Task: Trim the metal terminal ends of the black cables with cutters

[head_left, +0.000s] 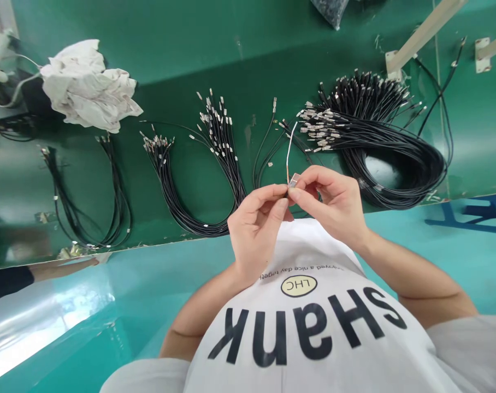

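Note:
My left hand (pixel 256 226) is in front of my chest, thumb and forefinger pinched at the end of a thin cable, mostly hidden by the fingers. Beside it, touching fingertips, my right hand (pixel 334 204) pinches a small metal connector (pixel 294 180). A thin white wire (pixel 289 150) rises from between the fingertips, brownish near its lower end; whether it joins the connector I cannot tell. Just beyond the hands lie a few loose black cables (pixel 261 155) with metal ends.
On the green table (pixel 170 49), a large coil of black cables (pixel 395 147) lies right, a U-shaped bundle (pixel 190 213) left of centre, and a smaller bundle (pixel 120 202) farther left. A white cloth (pixel 88 90) lies behind. Beige posts (pixel 424 38) stand back right. Another person's arm (pixel 63 269) reaches in left.

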Available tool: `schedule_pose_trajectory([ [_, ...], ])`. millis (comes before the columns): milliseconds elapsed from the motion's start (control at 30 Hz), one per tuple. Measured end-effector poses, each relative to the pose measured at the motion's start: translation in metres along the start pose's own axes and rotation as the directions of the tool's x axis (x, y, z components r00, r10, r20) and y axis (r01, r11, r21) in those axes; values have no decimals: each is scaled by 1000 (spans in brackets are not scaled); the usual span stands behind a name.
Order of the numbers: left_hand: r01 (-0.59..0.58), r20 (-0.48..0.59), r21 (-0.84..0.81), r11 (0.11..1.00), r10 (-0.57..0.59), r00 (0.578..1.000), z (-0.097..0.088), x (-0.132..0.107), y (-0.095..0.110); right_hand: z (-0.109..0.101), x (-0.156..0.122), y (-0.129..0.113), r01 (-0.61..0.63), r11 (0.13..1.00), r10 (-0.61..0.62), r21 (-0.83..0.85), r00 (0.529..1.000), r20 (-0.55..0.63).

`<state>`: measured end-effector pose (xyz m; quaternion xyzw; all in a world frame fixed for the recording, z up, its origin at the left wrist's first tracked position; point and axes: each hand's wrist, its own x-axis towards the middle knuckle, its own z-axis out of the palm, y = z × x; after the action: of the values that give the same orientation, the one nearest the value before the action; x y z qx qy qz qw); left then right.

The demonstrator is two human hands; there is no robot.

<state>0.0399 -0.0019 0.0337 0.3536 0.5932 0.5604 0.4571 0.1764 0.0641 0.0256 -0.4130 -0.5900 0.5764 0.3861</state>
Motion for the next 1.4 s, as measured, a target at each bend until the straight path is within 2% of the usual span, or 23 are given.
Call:
schedule_pose_trajectory([
  [167,108,42,-154,982,-103,994,-4,12,2,-3,2,3,94,995,-93,-12,994,55],
  [267,179,65,-242,954,-168,984,-5,16,2,-5,3,0,152,983,-143,-100,986,90],
  [400,223,68,-331,917,-213,975,-1,16,1,-4,3,-6,198,945,-201,-259,979,16],
  [533,243,70,-385,890,-234,970,2,15,1,0,2,-8,193,935,-211,-299,977,-31],
  [667,269,79,-413,870,-260,962,2,15,0,3,1,-5,196,941,-215,-276,976,-43],
  [900,318,145,-447,836,-283,948,1,18,-4,3,3,4,59,990,-65,-130,997,-48],
  [1167,325,103,-444,835,-313,944,0,19,-4,0,2,1,131,966,-133,-221,991,3],
  [1400,261,47,-418,870,-267,963,1,19,-5,2,2,3,117,960,-135,-253,989,-58],
])
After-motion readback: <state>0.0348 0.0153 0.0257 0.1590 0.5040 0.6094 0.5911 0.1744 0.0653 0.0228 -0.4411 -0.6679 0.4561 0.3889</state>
